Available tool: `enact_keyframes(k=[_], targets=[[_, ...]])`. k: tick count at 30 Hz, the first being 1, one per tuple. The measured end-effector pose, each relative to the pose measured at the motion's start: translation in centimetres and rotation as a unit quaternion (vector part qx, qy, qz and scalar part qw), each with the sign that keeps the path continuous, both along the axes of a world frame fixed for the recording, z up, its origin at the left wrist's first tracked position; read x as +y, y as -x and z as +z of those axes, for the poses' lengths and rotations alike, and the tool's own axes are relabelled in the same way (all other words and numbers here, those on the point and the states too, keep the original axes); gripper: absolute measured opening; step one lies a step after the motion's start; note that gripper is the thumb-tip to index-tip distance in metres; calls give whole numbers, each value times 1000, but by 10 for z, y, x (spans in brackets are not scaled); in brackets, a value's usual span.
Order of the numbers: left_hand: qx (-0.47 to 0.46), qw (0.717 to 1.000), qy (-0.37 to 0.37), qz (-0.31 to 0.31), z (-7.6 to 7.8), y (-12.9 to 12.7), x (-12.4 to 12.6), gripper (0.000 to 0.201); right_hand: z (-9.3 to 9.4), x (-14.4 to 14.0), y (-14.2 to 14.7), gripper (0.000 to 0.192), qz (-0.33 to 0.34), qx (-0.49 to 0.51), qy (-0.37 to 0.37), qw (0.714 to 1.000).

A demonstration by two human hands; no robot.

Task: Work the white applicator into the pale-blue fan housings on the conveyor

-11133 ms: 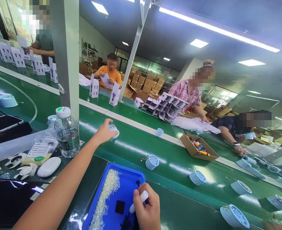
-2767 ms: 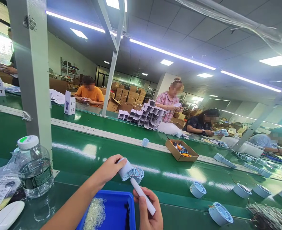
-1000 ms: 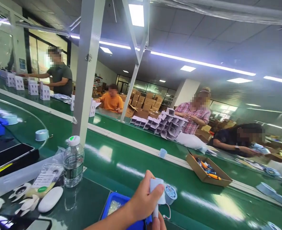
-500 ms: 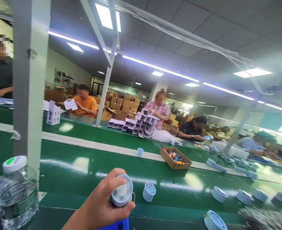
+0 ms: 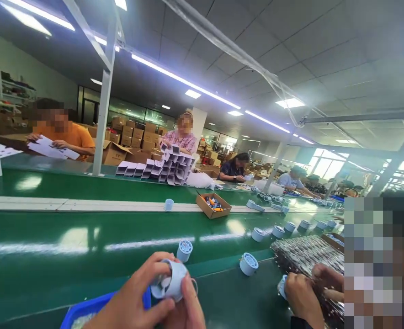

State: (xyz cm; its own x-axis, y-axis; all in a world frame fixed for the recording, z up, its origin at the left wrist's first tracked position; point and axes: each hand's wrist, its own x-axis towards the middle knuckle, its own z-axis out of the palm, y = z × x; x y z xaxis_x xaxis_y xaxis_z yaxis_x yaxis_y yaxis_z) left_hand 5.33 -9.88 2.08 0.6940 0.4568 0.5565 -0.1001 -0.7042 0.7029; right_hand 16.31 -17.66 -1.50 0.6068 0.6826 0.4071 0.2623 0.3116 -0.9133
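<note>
A light-blue round plastic housing (image 5: pixel 178 278) is held up at the lower middle of the head view, turned on its side. Its open end faces left, with a white part inside, and a thin wire loops out at its right. My left hand (image 5: pixel 135 290) is closed around its left side, thumb below and fingers over the top. From the right, the fingers of my right hand (image 5: pixel 192 304) press against the same housing; the rest of that hand is mostly hidden. Just behind stands a similar housing (image 5: pixel 184 250) with a slotted top, on the green belt.
A blue tray (image 5: pixel 72 315) lies under my left forearm. More housings (image 5: pixel 249 264) stand to the right. A co-worker's hands (image 5: pixel 303 292) handle a light-blue part beside a pile of thin metallic pieces (image 5: pixel 301 251). A cardboard box (image 5: pixel 214 206) sits on the belt's middle strip.
My right hand has come into view and taken hold of the housing, which has turned from facing me to lying sideways. The view has swung right, bringing in the nearby co-worker.
</note>
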Motion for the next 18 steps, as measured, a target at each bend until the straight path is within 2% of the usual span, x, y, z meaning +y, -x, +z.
enact_keyframes(k=[2,3,5,6,9,11,12,15,18], targets=[[77,997,11,4,11,7,7,20,-1,-10,-18,51,-26,38,-10,999],[103,994,12,15,16,10,12,18,-3,-16,-26,52,-67,27,-12,997],[134,990,13,39,22,18,26,21,-12,-27,-38,54,-184,-81,-8,980],[138,989,12,55,24,22,33,23,-19,-31,-41,55,-204,-106,-6,973],[156,982,21,102,27,32,48,24,-49,-36,-40,51,-199,-155,20,967],[162,977,27,134,29,38,52,26,-70,-35,-39,45,-175,-231,65,955],[165,975,29,145,31,40,53,26,-78,-34,-39,46,-192,-254,68,946],[182,970,28,160,35,45,52,28,-92,-33,-43,51,-272,-287,44,917],[204,967,21,152,34,44,50,30,-98,-30,-47,45,-233,-304,51,923]])
